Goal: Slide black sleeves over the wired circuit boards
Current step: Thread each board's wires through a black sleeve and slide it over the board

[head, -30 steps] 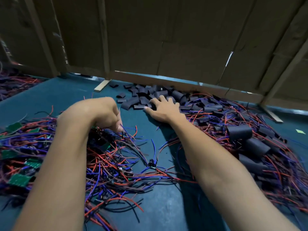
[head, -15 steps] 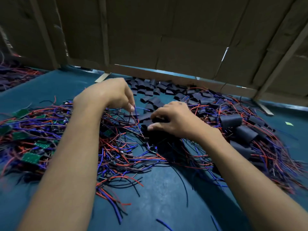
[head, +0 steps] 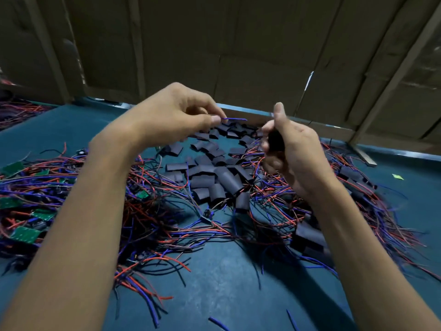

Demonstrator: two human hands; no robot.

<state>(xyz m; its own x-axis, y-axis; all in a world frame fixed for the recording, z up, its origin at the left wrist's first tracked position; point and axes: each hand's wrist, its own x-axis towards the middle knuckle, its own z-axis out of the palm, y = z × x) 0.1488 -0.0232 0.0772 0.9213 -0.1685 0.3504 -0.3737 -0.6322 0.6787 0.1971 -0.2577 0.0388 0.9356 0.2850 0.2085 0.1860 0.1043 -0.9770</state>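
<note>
Both hands raised above the dark teal tabletop [head: 214,283]. Left hand [head: 171,115] pinches a thin blue wire [head: 235,119], its tip pointing right. Right hand [head: 293,151] fingers curled around one black tubular sleeve [head: 275,140], thumb up. Loose flat black sleeves [head: 210,173] heaped below; green circuit boards with red-blue wires [head: 26,234] far left.

Colours noted on bench.
Teal table top [head: 222,290]; black sleeves [head: 210,177]; red, blue and black wires [head: 167,225]; green circuit boards [head: 25,235]; brown cardboard wall [head: 250,56]; small yellow-green scrap [head: 397,176].
</note>
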